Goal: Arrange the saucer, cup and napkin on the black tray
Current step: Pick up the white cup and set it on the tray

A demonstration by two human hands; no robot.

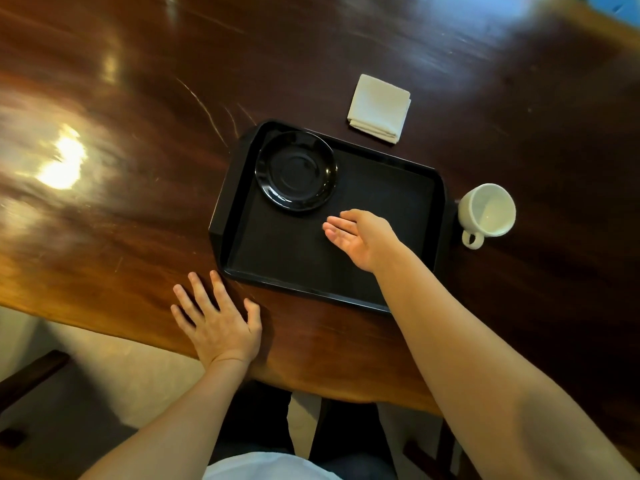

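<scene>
A black tray (277,258) lies on the dark wooden table. A black saucer (296,170) sits in the tray's far left corner. A white cup (486,211) stands upright on the table just right of the tray, its handle toward me. A folded white napkin (379,108) lies on the table beyond the tray's far edge. My right hand (358,239) hovers over the middle of the tray, open and holding nothing, just near of the saucer. My left hand (216,322) rests flat on the table by the tray's near left corner, fingers spread.
The wooden table (104,202) has its near edge running close under my left wrist. Pale floor and a dark chair part (31,375) show at the lower left. Bright light glares reflect on the table's left side.
</scene>
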